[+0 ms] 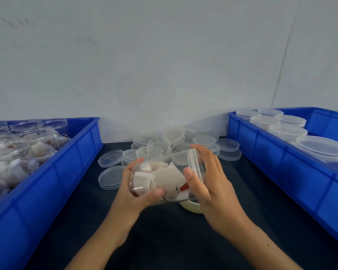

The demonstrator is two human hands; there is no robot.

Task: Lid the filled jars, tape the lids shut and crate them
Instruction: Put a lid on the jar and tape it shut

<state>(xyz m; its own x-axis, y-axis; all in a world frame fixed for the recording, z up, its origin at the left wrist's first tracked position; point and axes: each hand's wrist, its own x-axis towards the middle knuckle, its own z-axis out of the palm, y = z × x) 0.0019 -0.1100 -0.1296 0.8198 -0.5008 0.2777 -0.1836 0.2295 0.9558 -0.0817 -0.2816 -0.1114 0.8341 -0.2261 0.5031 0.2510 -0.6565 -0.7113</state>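
One clear plastic jar of white sachets, sideways, gripped by left hand; clear round lid pinched by right hand fingers.

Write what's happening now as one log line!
step: lidding | left hand: holds jar sideways | right hand: on lid | tape roll: below, on table

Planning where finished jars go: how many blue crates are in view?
2: one blue crate at left with unlidded jars, another blue crate at right with lidded jars. More may sit outside view.
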